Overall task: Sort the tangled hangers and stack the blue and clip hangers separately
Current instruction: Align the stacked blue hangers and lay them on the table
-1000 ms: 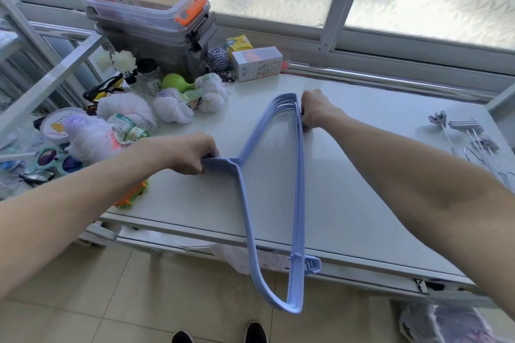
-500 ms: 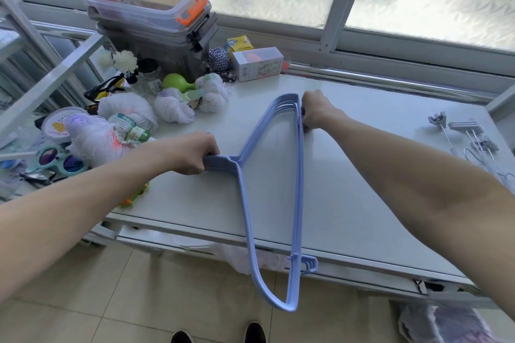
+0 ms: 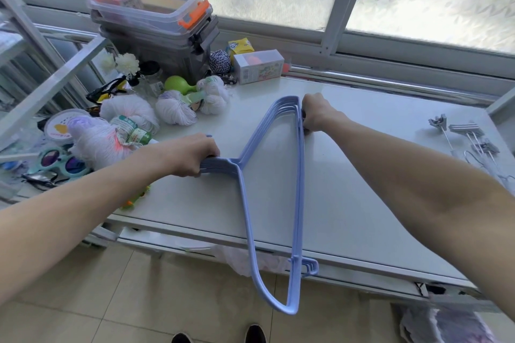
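A stack of several blue plastic hangers (image 3: 299, 189) lies aligned on the white table (image 3: 362, 203), its near corner jutting past the front edge over the floor. My left hand (image 3: 192, 154) is closed around the hook end of the stack. My right hand (image 3: 316, 113) grips the far corner of the stack. Grey metal clip hangers (image 3: 471, 145) lie in a loose pile at the table's right end, apart from both hands.
Yarn balls (image 3: 172, 110), a green bottle, sunglasses (image 3: 64, 161) and small boxes (image 3: 257, 65) crowd the table's left and back. Stacked clear bins with orange latches (image 3: 156, 11) stand at the back left. A metal rack frame (image 3: 41, 86) rises on the left. Frosted windows run behind.
Both hands keep their grip. The hanger stack has barely shifted; its near corner sits slightly closer in.
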Available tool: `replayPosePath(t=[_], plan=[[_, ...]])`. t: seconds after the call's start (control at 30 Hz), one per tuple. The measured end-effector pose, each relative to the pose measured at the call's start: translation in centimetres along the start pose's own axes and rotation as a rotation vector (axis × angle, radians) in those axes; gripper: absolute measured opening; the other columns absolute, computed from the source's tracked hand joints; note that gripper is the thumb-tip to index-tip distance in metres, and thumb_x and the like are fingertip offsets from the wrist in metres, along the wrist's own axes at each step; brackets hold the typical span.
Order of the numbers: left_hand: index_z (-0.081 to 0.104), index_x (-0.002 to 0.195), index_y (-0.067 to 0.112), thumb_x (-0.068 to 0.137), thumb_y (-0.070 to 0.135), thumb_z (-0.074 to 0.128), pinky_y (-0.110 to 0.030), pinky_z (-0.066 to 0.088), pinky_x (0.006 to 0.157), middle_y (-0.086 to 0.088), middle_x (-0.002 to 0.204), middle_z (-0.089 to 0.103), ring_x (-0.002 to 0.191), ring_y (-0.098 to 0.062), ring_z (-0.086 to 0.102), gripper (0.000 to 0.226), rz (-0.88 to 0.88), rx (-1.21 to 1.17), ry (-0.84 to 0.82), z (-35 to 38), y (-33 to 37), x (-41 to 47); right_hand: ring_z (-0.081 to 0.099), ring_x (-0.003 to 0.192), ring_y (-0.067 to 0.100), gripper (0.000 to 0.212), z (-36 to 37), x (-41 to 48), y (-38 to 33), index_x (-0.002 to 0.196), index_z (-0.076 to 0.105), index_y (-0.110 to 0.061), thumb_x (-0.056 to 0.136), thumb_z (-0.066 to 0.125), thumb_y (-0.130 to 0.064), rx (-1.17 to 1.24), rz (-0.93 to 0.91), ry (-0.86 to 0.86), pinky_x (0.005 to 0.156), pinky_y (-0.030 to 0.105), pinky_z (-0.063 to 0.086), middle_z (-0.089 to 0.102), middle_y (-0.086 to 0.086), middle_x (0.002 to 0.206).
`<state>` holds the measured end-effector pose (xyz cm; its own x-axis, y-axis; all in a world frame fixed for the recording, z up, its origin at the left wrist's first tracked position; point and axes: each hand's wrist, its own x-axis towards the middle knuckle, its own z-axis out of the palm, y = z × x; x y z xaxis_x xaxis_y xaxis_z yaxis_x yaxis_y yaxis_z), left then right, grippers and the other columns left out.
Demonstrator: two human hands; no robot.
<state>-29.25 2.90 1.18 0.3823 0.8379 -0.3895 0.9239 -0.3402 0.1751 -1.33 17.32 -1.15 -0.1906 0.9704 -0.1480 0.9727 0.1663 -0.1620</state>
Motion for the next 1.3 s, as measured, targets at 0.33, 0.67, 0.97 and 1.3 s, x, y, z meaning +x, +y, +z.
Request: replayPosePath(t=[0.33,0.67,0.97,1.3], plan=[[0.070,0.108,0.014,0.076,0.042,0.077,-0.024,0.049,0.086,-0.002,0.100,0.072,0.090,-0.011,0.065,0.043,-0.179,-0.505,0.459,-4.3,-1.1,-0.2,0.046,0.062,0.026,0.037,0.2,0.3,0.1,0.063,0.036,-0.017,0.077,0.067,-0.002,-0.002,-0.002,-0.006,0.059,0.031,0.038,0.038,0.004,0.071],[0.049,0.053,0.011,0.063,0.014,0.077,-0.023,0.036,0.047,-0.004,0.050,0.046,0.051,-0.023,0.047,0.029,-0.275,0.033,0.082,-1.9,-0.6,2.7,0.048,0.072,0.028,0.021,0.2,0.6,0.0,0.079,0.045,-0.012,0.078,0.065,-0.005,-0.014,0.005,-0.022,0.062,0.032,0.039,0.042,0.008,0.084],[0.051,0.054,0.007,0.065,0.002,0.064,-0.027,0.041,0.049,-0.010,0.057,0.046,0.060,-0.030,0.054,0.018,-0.253,0.091,0.127,-1.4,-0.8,3.1,0.047,0.065,0.024,0.023,-0.2,0.1,-0.2,0.081,0.045,-0.012,0.077,0.066,-0.003,-0.001,0.017,-0.048,0.060,0.032,0.040,0.045,0.009,0.088],[0.068,0.080,0.008,0.069,0.014,0.080,-0.034,0.052,0.067,-0.012,0.080,0.066,0.074,-0.027,0.061,0.018,-0.304,-0.101,0.026,-2.3,-0.6,2.3,0.054,0.078,0.033,0.019,-1.9,-1.9,0.1,0.078,0.041,-0.006,0.085,0.059,-0.007,0.139,0.156,-0.024,0.061,0.035,0.044,0.044,0.013,0.095]])
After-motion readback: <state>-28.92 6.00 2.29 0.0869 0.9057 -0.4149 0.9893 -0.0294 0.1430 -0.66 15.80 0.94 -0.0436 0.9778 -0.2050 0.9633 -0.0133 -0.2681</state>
